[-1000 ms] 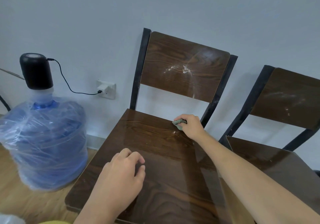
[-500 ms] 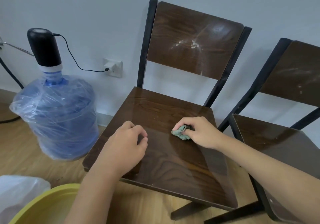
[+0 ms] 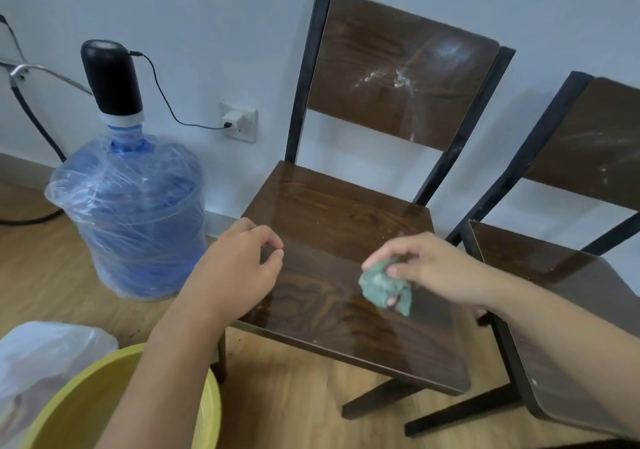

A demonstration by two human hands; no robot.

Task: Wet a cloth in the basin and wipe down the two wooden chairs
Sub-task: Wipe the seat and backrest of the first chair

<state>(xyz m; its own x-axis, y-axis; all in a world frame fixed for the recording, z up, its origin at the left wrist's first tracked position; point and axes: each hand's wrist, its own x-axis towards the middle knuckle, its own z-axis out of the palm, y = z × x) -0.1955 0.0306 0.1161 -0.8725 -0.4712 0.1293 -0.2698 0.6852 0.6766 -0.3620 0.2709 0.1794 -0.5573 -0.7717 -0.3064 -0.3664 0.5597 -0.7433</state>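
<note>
Head view shows the right hand (image 3: 426, 268) bunched around the green cloth (image 3: 386, 291) over the near chair (image 3: 346, 275), whose seat looks wet, the left hand (image 3: 239, 272) loosely curled and empty, both backrests still smeared white, the second chair (image 3: 561, 275) seemingly unwiped.

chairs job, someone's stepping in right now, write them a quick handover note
Right hand: fingers shut on the bunched green cloth, over the left chair's seat.
Left hand: loosely curled, empty, at that seat's left edge.
Basin: on the floor, front left.
Done: seat looks wet and wiped.
Left: white marks on this chair's backrest; the right chair looks dusty.
</note>
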